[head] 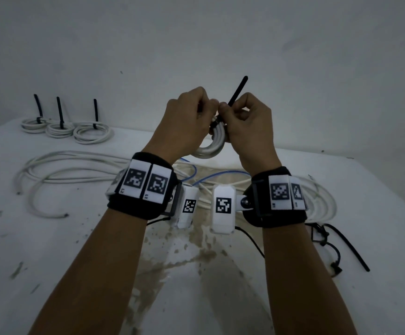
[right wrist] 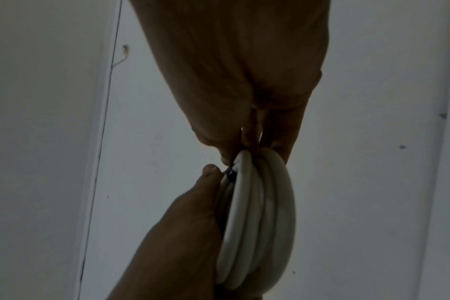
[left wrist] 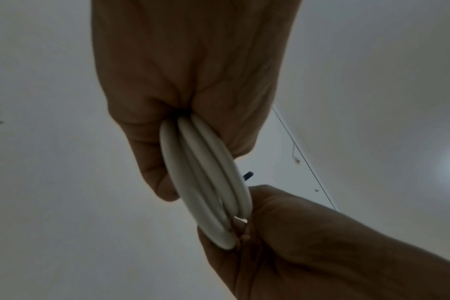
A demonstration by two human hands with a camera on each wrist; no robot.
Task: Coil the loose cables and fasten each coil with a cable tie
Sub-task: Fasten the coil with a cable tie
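Both hands are raised above the table with a small white cable coil [head: 208, 148] between them. My left hand [head: 205, 106] grips the top of the coil [left wrist: 206, 182], its thumb lying next to the black tie head [right wrist: 230, 174]. My right hand [head: 230, 108] pinches the black cable tie [head: 239, 91] where it wraps the coil [right wrist: 257, 213]; the tie's tail sticks up and to the right. The tie's loop is mostly hidden by fingers. Loose white cables [head: 75, 165] and a blue cable [head: 220, 176] lie on the table under my wrists.
Three tied white coils [head: 59, 129] sit at the back left of the white table [head: 51, 262], each with a black tie tail standing up. Spare black cable ties [head: 341, 250] lie at the right. A plain wall stands close behind the table.
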